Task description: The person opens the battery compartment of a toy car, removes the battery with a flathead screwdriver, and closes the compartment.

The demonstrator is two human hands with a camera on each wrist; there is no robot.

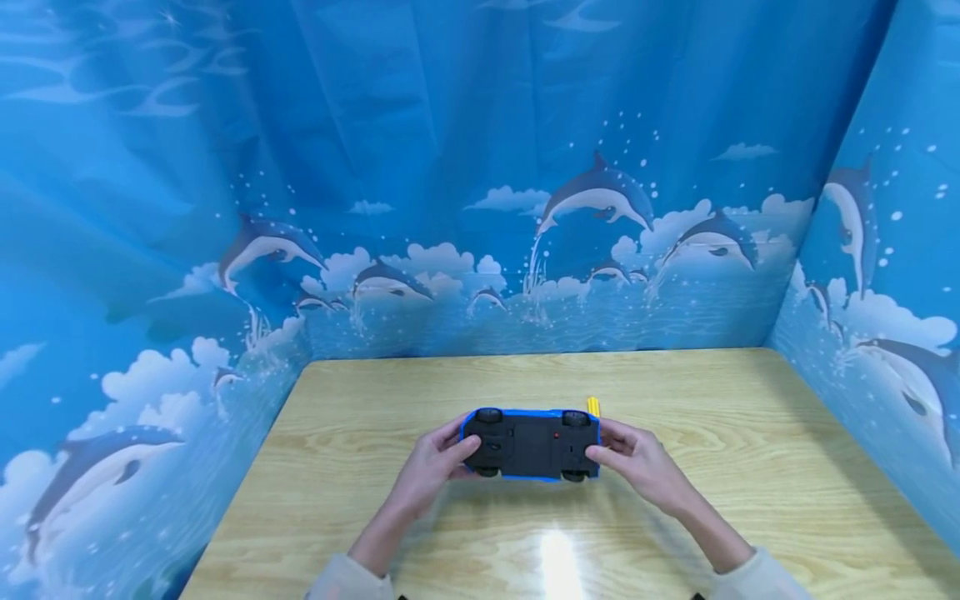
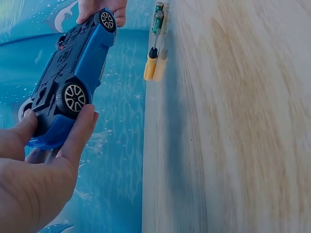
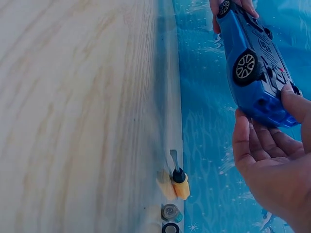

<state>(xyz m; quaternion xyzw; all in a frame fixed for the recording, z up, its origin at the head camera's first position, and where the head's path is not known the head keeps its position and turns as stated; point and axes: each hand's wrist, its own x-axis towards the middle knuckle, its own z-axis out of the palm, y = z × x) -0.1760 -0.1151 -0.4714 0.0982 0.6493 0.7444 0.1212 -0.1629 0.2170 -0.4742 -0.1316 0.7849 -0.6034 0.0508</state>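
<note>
A blue toy car [image 1: 532, 444] is held up over the table, its black underside with four wheels turned to the head camera. My left hand [image 1: 435, 467] grips one end, thumb on the underside and fingers behind the body. At the other end my right hand [image 1: 637, 462] holds it the same way, thumb near the edge of the base. A small red spot shows on the underside. In the left wrist view the spoked wheel [image 2: 74, 98] sits right by my left fingertips. The right wrist view shows my right hand [image 3: 272, 150] cupped around its end.
A yellow-handled screwdriver [image 3: 181, 187] lies on the wooden table [image 1: 360, 400] behind the car, mostly hidden in the head view. Green batteries [image 2: 157, 22] lie close to it. A blue dolphin-print curtain [image 1: 450, 167] surrounds the back and sides.
</note>
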